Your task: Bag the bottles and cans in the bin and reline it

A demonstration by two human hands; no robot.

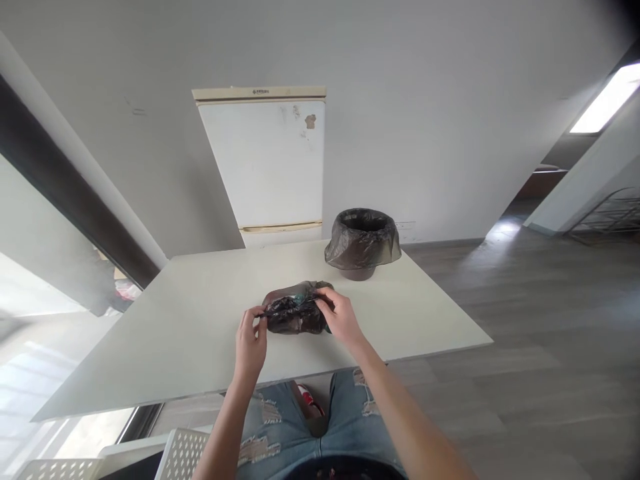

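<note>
A filled black plastic bag (295, 327) lies on the white table in front of me, its gathered top facing up. My left hand (251, 337) pinches the bag's edge at its left end. At the right end, my right hand (339, 312) grips the plastic between thumb and fingers. Through the thin film the contents show only as dim reddish and greenish shapes. Farther back and to the right stands a trash can (357, 274), lined with another dark bag (363, 243) folded down over its rim.
The white table (200, 347) stretches out to both sides of me. Behind it a white refrigerator (275, 160) stands against the grey wall. White perforated baskets (183, 453) are low at the left, below the table edge. Grey wooden flooring (525, 373) lies to the right.
</note>
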